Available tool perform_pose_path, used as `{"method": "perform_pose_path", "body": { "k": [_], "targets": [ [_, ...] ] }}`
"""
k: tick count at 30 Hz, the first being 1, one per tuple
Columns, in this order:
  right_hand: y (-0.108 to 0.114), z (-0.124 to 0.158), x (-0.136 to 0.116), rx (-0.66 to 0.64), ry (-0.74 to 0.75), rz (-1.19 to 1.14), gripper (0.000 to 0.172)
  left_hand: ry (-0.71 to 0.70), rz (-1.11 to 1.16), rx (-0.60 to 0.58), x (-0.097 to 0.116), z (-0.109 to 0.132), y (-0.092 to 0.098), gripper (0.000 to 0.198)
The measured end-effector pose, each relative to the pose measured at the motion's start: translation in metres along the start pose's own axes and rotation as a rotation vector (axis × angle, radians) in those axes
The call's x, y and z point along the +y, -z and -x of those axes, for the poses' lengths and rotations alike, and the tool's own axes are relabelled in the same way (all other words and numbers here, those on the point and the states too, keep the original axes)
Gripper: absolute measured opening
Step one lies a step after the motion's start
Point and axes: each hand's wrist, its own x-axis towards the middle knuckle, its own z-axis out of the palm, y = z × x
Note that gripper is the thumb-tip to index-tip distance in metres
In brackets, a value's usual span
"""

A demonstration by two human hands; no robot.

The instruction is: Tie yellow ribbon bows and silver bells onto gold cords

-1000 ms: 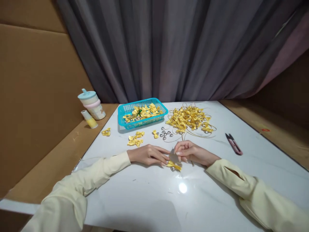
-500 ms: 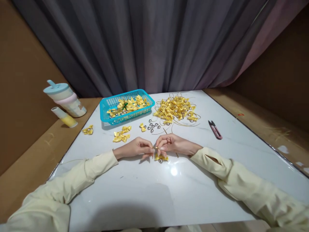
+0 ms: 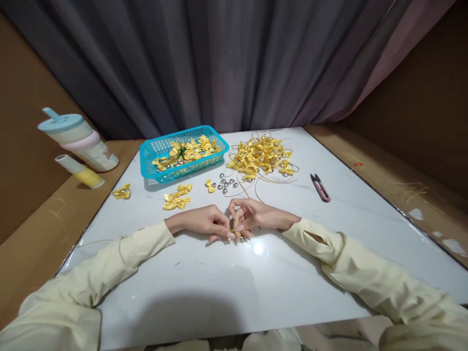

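My left hand (image 3: 204,222) and my right hand (image 3: 256,214) meet fingertip to fingertip on the white table (image 3: 204,287). Both pinch a small yellow ribbon bow with a silver bell (image 3: 238,236), mostly hidden under the fingers. A thin gold cord (image 3: 245,191) runs from my right hand toward the pile of yellow bows (image 3: 260,156) behind. Loose silver bells (image 3: 226,184) lie just beyond my hands.
A teal basket (image 3: 153,150) with bows stands at the back left. Loose bows (image 3: 177,197) and one more (image 3: 122,191) lie left. Pink thread snips (image 3: 321,187) lie right. A lidded cup (image 3: 79,139) and a small tube (image 3: 79,171) rest on the cardboard ledge.
The view has shifted, so everything sits lower-left in frame. My hands have closed tighter together over the bow, which was lying more exposed below my fingers earlier.
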Motion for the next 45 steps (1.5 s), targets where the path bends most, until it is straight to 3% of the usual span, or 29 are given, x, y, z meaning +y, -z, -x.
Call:
{"method": "perform_pose_path", "body": {
  "k": [9, 13, 17, 24, 28, 31, 35, 41, 45],
  "targets": [
    [0.004, -0.001, 0.003, -0.047, 0.007, 0.0, 0.032, -0.086, -0.001, -0.146, 0.007, -0.012, 0.008, 0.021],
    [0.004, 0.0, 0.001, -0.055, -0.012, 0.03, 0.032, -0.115, 0.013, -0.122, 0.008, -0.012, 0.006, 0.026],
    [0.011, 0.005, -0.007, -0.067, -0.023, 0.072, 0.03, -0.048, 0.061, -0.112, 0.008, -0.009, 0.006, 0.021],
    [0.048, 0.021, -0.015, 0.196, 0.106, 0.175, 0.017, -0.106, 0.092, -0.017, 0.002, -0.005, 0.008, 0.021],
    [0.04, 0.028, -0.028, 0.372, 0.123, 0.376, 0.015, -0.144, 0.094, 0.076, 0.001, -0.003, 0.007, 0.024],
    [0.015, 0.027, -0.034, 0.316, 0.047, 0.625, 0.021, -0.147, 0.05, 0.123, 0.003, -0.002, 0.004, 0.024],
    [-0.01, 0.021, -0.025, 0.244, 0.085, 0.828, 0.022, -0.17, -0.062, 0.147, 0.003, -0.003, 0.002, 0.027],
    [-0.014, 0.013, -0.013, 0.104, 0.004, 0.787, 0.017, -0.219, -0.217, 0.163, -0.003, -0.003, -0.001, 0.036],
    [-0.011, 0.013, -0.013, 0.044, 0.024, 0.714, 0.017, -0.224, -0.211, 0.149, -0.003, -0.003, -0.001, 0.027]
  ]
}}
